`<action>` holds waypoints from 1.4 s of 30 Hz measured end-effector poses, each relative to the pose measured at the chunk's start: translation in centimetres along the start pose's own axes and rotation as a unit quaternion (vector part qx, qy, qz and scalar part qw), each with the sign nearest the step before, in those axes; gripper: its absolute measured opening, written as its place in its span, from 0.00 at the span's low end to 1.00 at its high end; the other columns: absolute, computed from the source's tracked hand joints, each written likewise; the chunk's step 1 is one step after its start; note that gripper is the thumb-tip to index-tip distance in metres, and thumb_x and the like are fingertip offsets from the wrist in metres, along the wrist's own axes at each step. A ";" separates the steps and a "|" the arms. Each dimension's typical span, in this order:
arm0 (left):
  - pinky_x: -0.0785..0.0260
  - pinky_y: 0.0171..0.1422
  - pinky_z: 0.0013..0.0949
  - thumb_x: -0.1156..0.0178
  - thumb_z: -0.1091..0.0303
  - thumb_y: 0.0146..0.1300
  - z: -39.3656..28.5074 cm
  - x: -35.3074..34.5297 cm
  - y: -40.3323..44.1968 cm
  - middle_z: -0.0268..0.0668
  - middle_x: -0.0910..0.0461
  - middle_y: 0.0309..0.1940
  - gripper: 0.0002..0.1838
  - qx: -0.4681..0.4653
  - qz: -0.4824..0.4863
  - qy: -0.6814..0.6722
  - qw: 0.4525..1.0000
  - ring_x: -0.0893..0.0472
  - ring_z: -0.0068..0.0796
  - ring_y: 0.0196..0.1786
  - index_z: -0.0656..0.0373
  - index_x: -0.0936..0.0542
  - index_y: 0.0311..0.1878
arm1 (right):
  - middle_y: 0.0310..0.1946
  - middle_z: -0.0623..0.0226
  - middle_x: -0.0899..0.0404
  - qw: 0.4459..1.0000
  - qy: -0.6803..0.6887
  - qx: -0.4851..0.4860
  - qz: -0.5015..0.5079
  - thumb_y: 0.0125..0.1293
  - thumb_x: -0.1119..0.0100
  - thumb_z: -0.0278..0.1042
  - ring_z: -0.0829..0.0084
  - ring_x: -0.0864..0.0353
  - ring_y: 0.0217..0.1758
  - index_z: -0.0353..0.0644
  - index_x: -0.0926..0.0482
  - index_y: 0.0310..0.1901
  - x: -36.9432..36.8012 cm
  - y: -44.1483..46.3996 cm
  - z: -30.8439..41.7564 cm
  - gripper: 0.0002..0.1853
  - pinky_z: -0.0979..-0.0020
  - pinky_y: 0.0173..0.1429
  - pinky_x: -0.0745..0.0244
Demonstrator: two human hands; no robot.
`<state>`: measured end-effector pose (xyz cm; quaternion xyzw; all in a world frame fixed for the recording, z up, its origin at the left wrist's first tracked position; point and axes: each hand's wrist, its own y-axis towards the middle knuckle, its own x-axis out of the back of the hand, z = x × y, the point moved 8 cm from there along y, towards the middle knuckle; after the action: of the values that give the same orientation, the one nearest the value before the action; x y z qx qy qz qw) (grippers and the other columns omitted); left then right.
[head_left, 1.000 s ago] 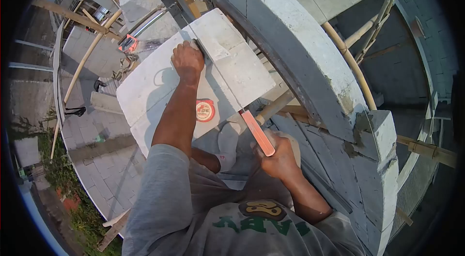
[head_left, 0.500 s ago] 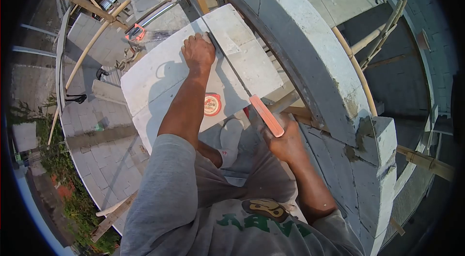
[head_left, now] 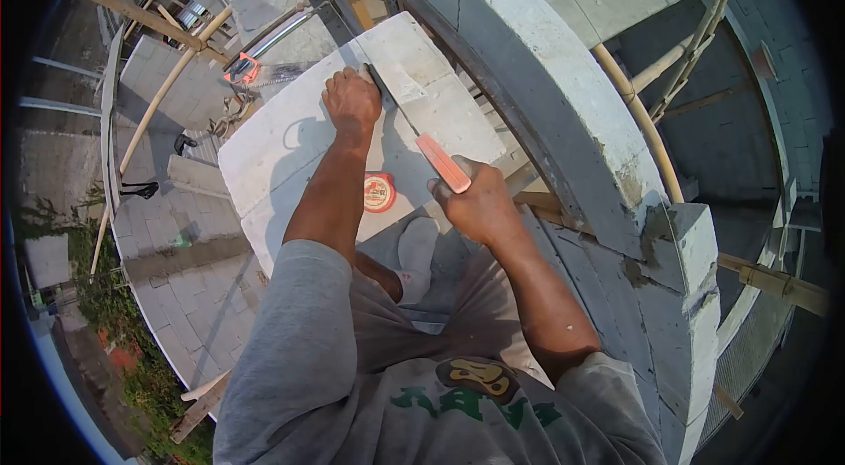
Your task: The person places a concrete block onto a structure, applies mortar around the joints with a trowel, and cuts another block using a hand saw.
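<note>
In my right hand is a hand saw, its orange handle wrapped by my fingers. Its thin blade runs up and away into a pale concrete block lying in front of me. My left hand rests on the block's top just left of the blade, with the fingers bent. A small pale piece shows beside its thumb, against the blade; what the fingers hold is mostly hidden. A red tape measure with a round cream label lies on the near part of the block.
A curved block wall rises close on the right, with a bamboo pole along it. Another saw with an orange handle lies beyond the block. Bamboo scaffolding stands left, above a drop with plants.
My right hand has pushed the saw forward and to the left, so less blade shows between handle and left hand. The left hand stays in place on the block; the view shifts slightly.
</note>
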<state>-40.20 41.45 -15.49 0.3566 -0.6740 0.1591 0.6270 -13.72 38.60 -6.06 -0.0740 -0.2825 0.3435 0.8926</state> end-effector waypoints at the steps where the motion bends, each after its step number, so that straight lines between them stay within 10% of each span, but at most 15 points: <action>1: 0.35 0.59 0.48 0.51 0.54 0.71 -0.3 0.3 0.9 0.45 0.20 0.43 0.19 -0.005 -0.006 0.000 1.000 0.24 0.45 0.52 0.62 0.20 0.43 | 0.28 0.51 0.18 1.000 -0.015 0.014 -0.001 0.62 0.38 0.33 0.54 0.17 0.33 0.34 0.20 0.42 -0.1 2.3 1.6 0.12 0.63 0.41 0.25; 8: 0.34 0.57 0.47 0.50 0.56 0.70 -0.5 0.5 0.2 0.44 0.20 0.43 0.18 -0.001 -0.009 -0.006 1.000 0.23 0.44 0.52 0.62 0.21 0.42 | 0.35 0.44 0.18 0.998 0.037 0.054 -0.021 0.56 0.41 0.25 0.42 0.18 0.41 0.38 0.22 0.54 2.1 -12.2 -3.8 0.21 0.56 0.46 0.23; 15: 0.34 0.58 0.47 0.50 0.56 0.70 -0.8 1.3 1.9 0.44 0.20 0.43 0.17 0.008 -0.009 -0.005 1.000 0.24 0.44 0.53 0.61 0.21 0.43 | 0.26 0.49 0.20 0.999 -0.010 -0.004 0.034 0.62 0.42 0.33 0.51 0.17 0.33 0.32 0.21 0.44 0.7 1.6 1.5 0.13 0.62 0.42 0.24; 22: 0.34 0.59 0.47 0.52 0.55 0.71 -0.3 0.4 1.0 0.45 0.19 0.43 0.19 0.007 -0.017 -0.013 1.000 0.23 0.45 0.53 0.61 0.20 0.42 | 0.32 0.51 0.16 0.998 0.037 0.029 -0.043 0.56 0.39 0.21 0.52 0.14 0.40 0.37 0.18 0.44 1.7 -14.0 -4.6 0.12 0.63 0.47 0.22; 30: 0.33 0.55 0.53 0.56 0.52 0.74 -0.2 0.4 0.4 0.50 0.20 0.44 0.23 -0.004 0.007 -0.022 1.000 0.22 0.52 0.50 0.64 0.21 0.45 | 0.38 0.43 0.18 0.999 -0.038 0.007 -0.003 0.62 0.40 0.35 0.41 0.19 0.42 0.34 0.20 0.40 -1.0 -1.1 -0.6 0.12 0.61 0.47 0.21; 37: 0.36 0.60 0.47 0.52 0.54 0.72 -0.5 1.2 0.9 0.45 0.20 0.43 0.20 0.026 -0.008 -0.015 1.000 0.24 0.44 0.53 0.61 0.20 0.43 | 0.33 0.56 0.16 0.993 0.113 0.029 -0.023 0.61 0.37 0.25 0.64 0.13 0.39 0.36 0.19 0.50 -0.1 -12.4 -6.7 0.15 0.66 0.47 0.22; 42: 0.35 0.57 0.51 0.54 0.53 0.73 -0.4 1.0 1.0 0.48 0.20 0.42 0.21 0.004 -0.011 -0.026 1.000 0.23 0.49 0.51 0.63 0.20 0.44 | 0.30 0.51 0.18 0.996 0.067 -0.051 0.024 0.60 0.34 0.30 0.55 0.16 0.36 0.35 0.20 0.45 -0.9 -2.8 -2.8 0.13 0.65 0.40 0.24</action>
<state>-40.52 42.14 -14.21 0.3706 -0.6856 0.1460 0.6093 -11.12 36.10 -7.91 -0.1490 -0.2373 0.3441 0.8962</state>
